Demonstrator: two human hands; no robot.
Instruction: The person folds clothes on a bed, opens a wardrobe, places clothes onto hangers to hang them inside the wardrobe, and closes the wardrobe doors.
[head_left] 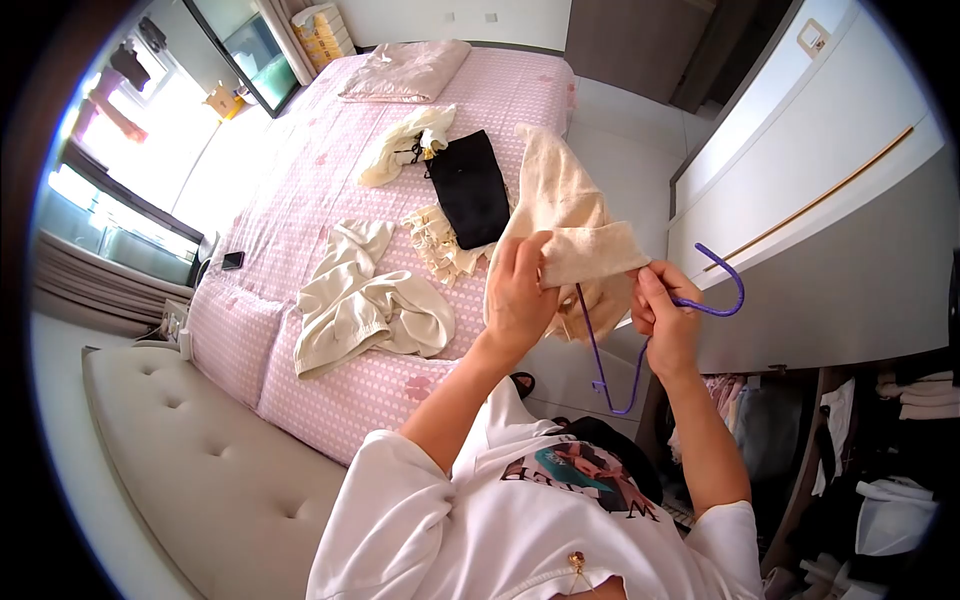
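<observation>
A beige knitted garment [565, 195] hangs between my hands, its upper part spread toward the bed's edge. My left hand [520, 290] grips its near edge, fingers bent over the cloth. My right hand [665, 310] pinches the garment's right corner together with a purple hanger [722, 308]. The hanger's hook sticks out to the right of that hand. Its lower part hangs below the cloth, between my hands, and part of it is hidden by the garment.
On the pink bed [290, 215] lie a black folded cloth [470, 190], a cream garment [365, 300], a fringed cloth [440, 245], another cream piece [400, 150], a folded quilt [405, 70] and a phone [233, 261]. An open wardrobe [810, 420] stands at right.
</observation>
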